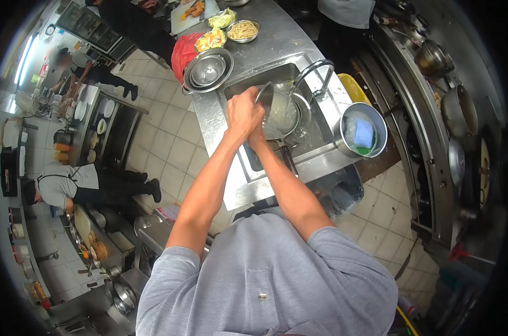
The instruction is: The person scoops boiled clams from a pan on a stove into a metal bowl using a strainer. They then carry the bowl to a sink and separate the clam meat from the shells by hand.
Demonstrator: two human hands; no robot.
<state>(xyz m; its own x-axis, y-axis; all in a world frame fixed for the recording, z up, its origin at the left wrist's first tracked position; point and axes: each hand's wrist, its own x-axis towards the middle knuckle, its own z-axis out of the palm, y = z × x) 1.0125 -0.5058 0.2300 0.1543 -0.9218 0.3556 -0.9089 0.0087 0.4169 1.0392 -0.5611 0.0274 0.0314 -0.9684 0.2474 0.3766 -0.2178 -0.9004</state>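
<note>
Over the sink, my left hand is closed on the edge of a round metal bowl or lid, which is tilted and seen nearly side-on. My right hand is against it from below, its fingers hidden behind the left one. Just right of my hands, a pan with cloudy water sits in the sink, its dark handle pointing towards me. Water runs from the curved faucet into the pan area. Another metal vessel is partly hidden beside the pan.
Nested metal bowls stand at the sink's left, near a red bag and bowls of cut vegetables and pale strips. A bucket with a blue sponge is at the right. Co-workers stand at left and far side.
</note>
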